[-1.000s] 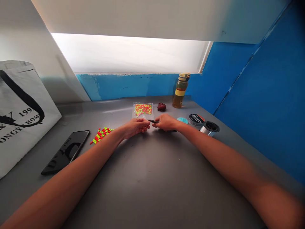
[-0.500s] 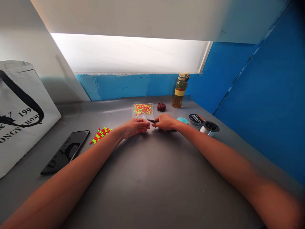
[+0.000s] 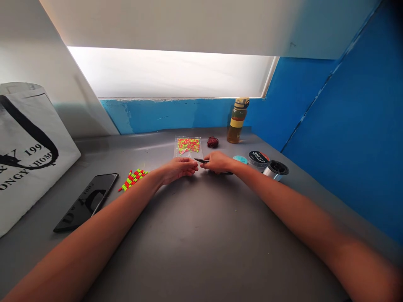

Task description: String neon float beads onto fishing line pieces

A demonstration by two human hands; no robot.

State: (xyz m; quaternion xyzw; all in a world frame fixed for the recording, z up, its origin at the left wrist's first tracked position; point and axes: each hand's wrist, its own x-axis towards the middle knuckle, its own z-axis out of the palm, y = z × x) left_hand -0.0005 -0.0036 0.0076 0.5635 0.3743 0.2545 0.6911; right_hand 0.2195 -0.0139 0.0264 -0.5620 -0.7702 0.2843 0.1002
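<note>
My left hand (image 3: 179,169) is closed in a pinch in front of the bag of beads. Whatever its fingertips hold is too small to make out. Close by on the right, my right hand (image 3: 218,162) is wrapped round a dark, narrow-tipped pliers-like tool (image 3: 201,160). The tool's tip points left and reaches the fingertips of my left hand; its handles are mostly hidden under my palm. Behind both hands lies a clear bag of red and yellow-green beads (image 3: 189,145). A patch of strung red and green beads (image 3: 133,179) lies left of my left forearm.
A black phone (image 3: 86,202) and a white printed bag (image 3: 31,159) are on the left. At the back stand a ball of dark red cord (image 3: 213,142) and a bottle (image 3: 236,123). Right of my hand are a teal disc (image 3: 240,159), a black-labelled spool (image 3: 258,157) and a clear line spool (image 3: 277,168).
Both hands keep almost the same pose, with the tool's tip still at my left fingertips. The whole view has shifted very slightly.
</note>
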